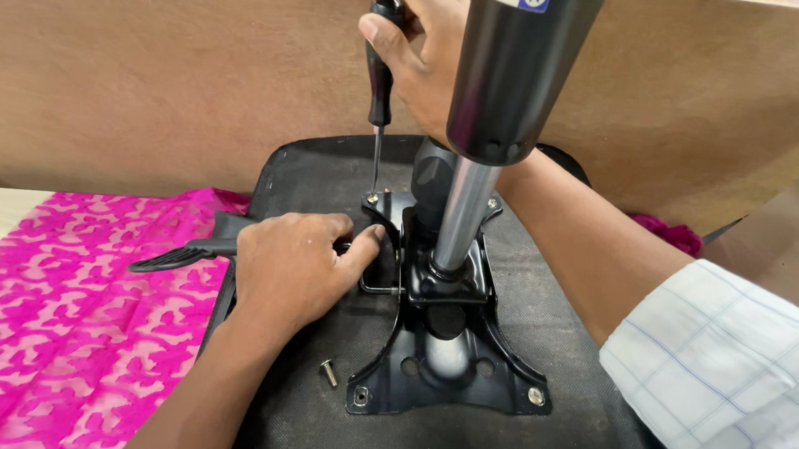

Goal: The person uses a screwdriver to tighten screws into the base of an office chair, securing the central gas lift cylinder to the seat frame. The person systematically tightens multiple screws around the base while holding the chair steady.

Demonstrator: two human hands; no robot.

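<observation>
An upturned black chair seat (524, 286) lies before me with a black metal mechanism plate (489, 343) on it and a gas-lift cylinder (507, 75) rising from its middle. My right hand (422, 48) grips a black-handled screwdriver (380, 69) held upright, its tip on a screw (373, 198) at the plate's far left corner. My left hand (293, 264) rests on the seat, fingers pressed against the plate's left edge near the black lever (174, 256). A loose bolt (329, 372) lies on the seat by the plate's near left corner.
A pink patterned cloth (57, 316) covers the table to the left under the seat. A brown board wall (153, 66) stands behind. A screw (536, 397) sits in the plate's near right corner. My white checked sleeve (729, 369) is at the right.
</observation>
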